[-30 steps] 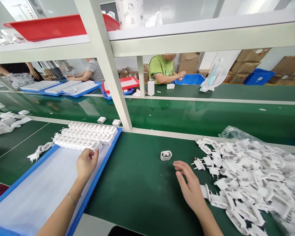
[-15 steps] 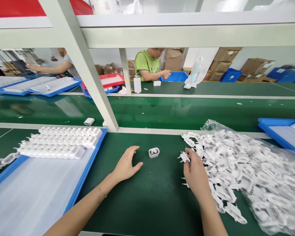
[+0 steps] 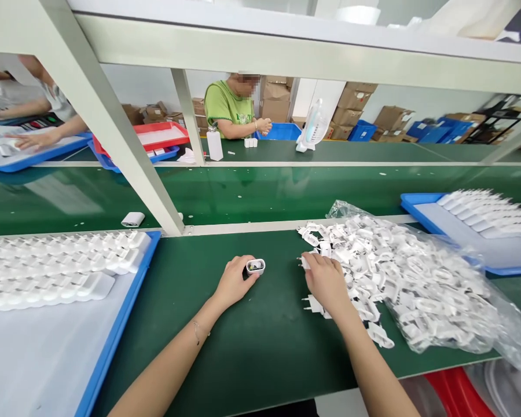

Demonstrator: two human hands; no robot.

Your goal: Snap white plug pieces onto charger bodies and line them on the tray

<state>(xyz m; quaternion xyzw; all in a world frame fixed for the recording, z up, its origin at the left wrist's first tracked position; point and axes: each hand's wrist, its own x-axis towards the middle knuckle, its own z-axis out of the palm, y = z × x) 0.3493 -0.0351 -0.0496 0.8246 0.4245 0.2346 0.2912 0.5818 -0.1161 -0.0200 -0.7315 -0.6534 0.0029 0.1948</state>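
Observation:
My left hand point(image 3: 235, 282) has its thumb and fingers closed around the left end of a small white charger housing point(image 3: 261, 271). The housing stands on the green bench, its open top showing small electronic parts inside. At the left edge of the white heap, my right hand point(image 3: 327, 284) pinches a white two-pin plug cover point(image 3: 304, 262), mostly hidden under the fingers. Just below that hand lies another two-pin plug cover point(image 3: 315, 304), pins pointing left. Loose white plug covers point(image 3: 386, 260) spill from a clear plastic bag point(image 3: 486, 324) to the right.
At left, a blue tray point(image 3: 125, 307) carries rows of white chargers point(image 3: 65, 272). Another blue tray point(image 3: 473, 255) with white pieces stands far right. A slanted metal post point(image 3: 130, 139) rises behind the bench. Across the belt point(image 3: 286, 194), a person in green point(image 3: 230, 110) works.
My left hand has moved to the housing and closed on it. My right hand has its fingers lowered over the plug cover. The camera view has swung to the right.

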